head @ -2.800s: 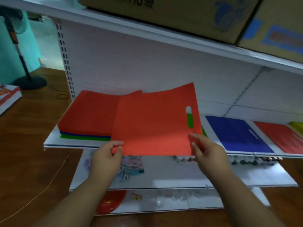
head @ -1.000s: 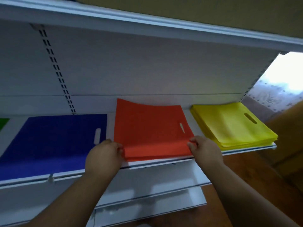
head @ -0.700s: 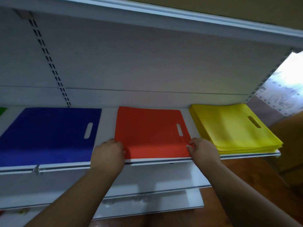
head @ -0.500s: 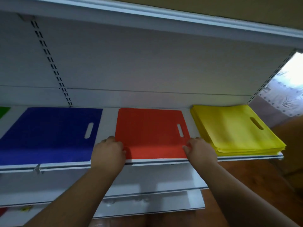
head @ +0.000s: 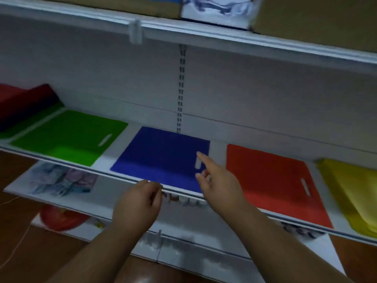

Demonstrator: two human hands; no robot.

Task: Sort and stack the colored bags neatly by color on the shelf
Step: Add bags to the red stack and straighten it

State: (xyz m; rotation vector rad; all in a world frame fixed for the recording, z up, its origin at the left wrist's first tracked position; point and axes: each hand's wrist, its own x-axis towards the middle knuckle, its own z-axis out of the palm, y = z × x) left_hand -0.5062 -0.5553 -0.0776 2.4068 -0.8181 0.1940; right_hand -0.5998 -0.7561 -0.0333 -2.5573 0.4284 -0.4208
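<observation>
White shelving fills the view, with its middle shelf (head: 61, 159) carrying the sorted bags. Nearest, the left hand (head: 136, 205) hangs loosely curled and holding nothing before the shelf lip, while the right hand (head: 219, 184) is relaxed, its forefinger stretched over the blue bag (head: 161, 158). Beyond them lie the green bag (head: 69, 137), the red bag (head: 271, 184) and the yellow bags (head: 355, 193), each apart in its own place. At far left a mixed pile (head: 22, 103), red on top, awaits sorting. A careless pull from that pile could drag lower bags off the shelf or skew the flat stacks.
</observation>
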